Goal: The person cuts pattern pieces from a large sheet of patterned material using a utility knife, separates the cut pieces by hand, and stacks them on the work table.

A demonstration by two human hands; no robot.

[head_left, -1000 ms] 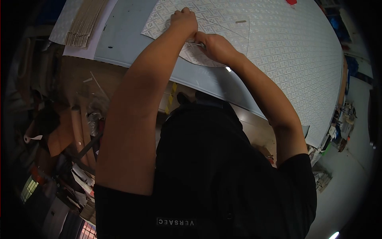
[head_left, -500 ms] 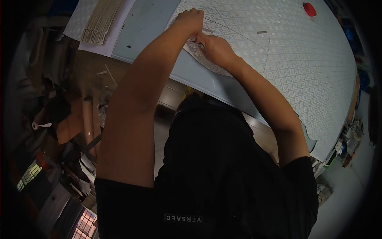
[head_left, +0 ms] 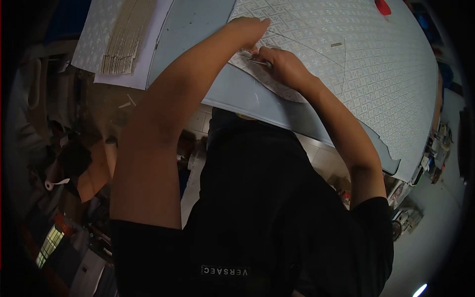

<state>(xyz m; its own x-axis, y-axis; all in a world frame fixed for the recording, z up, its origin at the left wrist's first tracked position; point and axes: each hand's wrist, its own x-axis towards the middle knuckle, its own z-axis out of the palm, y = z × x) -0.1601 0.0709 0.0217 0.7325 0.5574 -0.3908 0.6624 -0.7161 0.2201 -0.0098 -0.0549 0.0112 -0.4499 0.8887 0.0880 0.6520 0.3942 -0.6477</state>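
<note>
"Turned flatter, your left hand (head_left: 249, 30) now reaches further across the patterned sheet (head_left: 386, 64). Is it gripping?"

"You can't tell; its fingertips are hidden. Your right hand (head_left: 291, 70) is closed around a slim tool (head_left: 261, 62)."

"Where's the sheet?"

"Under both your hands, on the table (head_left: 232, 91), its curved edge towards you."

"How will it handle?"

"Light, thin and bendy, likely easy to crease. Take that edge between flat fingers."

"Your count?"

"Two hands, one tool, one red object (head_left: 382, 7), one loose strip (head_left: 336, 44); you can't count the stacked strips (head_left: 126, 39) or separate sheet layers."
</note>
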